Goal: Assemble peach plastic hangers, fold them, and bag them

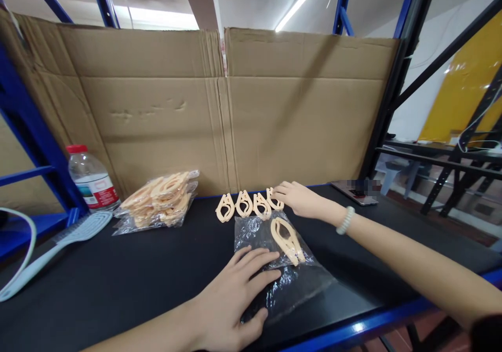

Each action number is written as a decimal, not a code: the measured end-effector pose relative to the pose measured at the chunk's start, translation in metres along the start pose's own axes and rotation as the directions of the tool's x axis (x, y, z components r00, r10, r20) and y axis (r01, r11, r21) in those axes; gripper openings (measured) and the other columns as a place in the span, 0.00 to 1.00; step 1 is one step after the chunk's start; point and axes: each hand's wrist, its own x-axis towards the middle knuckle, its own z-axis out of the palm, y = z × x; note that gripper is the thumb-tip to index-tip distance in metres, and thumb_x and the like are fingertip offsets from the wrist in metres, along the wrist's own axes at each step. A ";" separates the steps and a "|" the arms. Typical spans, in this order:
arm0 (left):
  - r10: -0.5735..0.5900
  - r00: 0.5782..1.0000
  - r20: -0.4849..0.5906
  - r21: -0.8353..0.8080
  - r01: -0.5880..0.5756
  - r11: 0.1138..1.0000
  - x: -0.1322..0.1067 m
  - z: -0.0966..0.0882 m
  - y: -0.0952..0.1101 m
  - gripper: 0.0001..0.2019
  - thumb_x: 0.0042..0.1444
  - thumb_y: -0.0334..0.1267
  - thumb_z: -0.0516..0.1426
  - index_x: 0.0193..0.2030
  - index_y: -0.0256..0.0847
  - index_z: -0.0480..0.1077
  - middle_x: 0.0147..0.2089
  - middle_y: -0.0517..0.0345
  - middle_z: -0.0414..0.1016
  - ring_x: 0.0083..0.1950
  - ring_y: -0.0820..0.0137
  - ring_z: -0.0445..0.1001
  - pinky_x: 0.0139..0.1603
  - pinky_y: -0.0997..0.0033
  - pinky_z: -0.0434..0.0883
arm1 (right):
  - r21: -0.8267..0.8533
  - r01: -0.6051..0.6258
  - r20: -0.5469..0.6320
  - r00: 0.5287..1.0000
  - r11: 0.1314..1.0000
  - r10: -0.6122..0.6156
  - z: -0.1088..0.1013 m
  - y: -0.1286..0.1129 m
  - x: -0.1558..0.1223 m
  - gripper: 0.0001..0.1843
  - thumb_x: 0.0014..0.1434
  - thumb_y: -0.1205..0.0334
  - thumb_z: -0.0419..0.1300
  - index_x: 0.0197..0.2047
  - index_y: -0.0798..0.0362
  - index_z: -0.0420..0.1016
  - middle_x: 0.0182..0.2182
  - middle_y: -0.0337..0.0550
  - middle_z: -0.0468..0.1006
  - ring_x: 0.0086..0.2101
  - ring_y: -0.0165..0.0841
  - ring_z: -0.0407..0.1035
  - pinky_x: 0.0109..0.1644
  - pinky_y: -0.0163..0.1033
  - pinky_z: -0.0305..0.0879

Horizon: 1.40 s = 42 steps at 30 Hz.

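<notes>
A clear plastic bag (288,289) lies flat on the black table, with one cream folded plastic hanger (288,241) on or inside it; I cannot tell which. My left hand (239,292) rests on the bag's left side, fingers spread and flat. Behind the bag several matching hangers (243,204) stand in a row. At the right end of that row, my right hand (296,197), wearing a beaded bracelet (345,220), has its fingers bent over the last hanger (275,201). Its thumb is hidden from view.
To the left sits a pile of bagged hangers (160,200). Beyond it are a bottle with a red cap (92,177) and a pale blue hairbrush (65,245). A phone-like device (355,191) lies at the back right. Cardboard (306,127) walls the table's back.
</notes>
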 end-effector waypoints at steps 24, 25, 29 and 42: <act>-0.004 0.986 -0.165 -0.054 -0.005 0.999 -0.001 0.003 0.003 0.29 0.54 0.26 0.50 0.63 0.43 0.55 0.60 0.49 0.65 0.54 0.61 0.65 0.57 0.54 0.66 | 0.216 -0.153 -0.402 0.886 0.964 0.231 -0.041 -0.007 -0.127 0.11 0.65 0.63 0.51 0.44 0.54 0.73 0.38 0.47 0.77 0.37 0.33 0.73 0.40 0.36 0.70; -0.008 0.985 -0.170 -0.051 -0.001 0.999 -0.001 0.003 0.003 0.29 0.54 0.26 0.50 0.64 0.43 0.54 0.60 0.49 0.65 0.54 0.60 0.65 0.57 0.54 0.66 | 0.201 -0.145 -0.452 0.864 0.969 0.223 -0.051 -0.025 -0.132 0.08 0.64 0.64 0.53 0.43 0.52 0.72 0.37 0.44 0.77 0.35 0.31 0.73 0.37 0.33 0.70; -0.013 0.981 -0.195 -0.032 0.007 0.999 -0.002 0.005 0.002 0.30 0.54 0.26 0.50 0.64 0.44 0.53 0.61 0.48 0.63 0.55 0.60 0.65 0.58 0.53 0.66 | 0.192 -0.025 -0.430 0.897 0.981 0.106 -0.082 -0.093 -0.137 0.06 0.64 0.65 0.53 0.40 0.51 0.72 0.33 0.42 0.77 0.32 0.31 0.73 0.36 0.32 0.70; -0.005 0.976 -0.219 -0.035 -0.003 0.999 -0.002 0.007 0.002 0.33 0.51 0.24 0.50 0.65 0.43 0.51 0.61 0.47 0.63 0.59 0.59 0.63 0.61 0.53 0.63 | 0.160 0.205 -0.162 0.970 0.966 -0.179 -0.022 -0.132 -0.065 0.16 0.60 0.72 0.53 0.51 0.62 0.69 0.39 0.51 0.76 0.40 0.36 0.70 0.42 0.39 0.70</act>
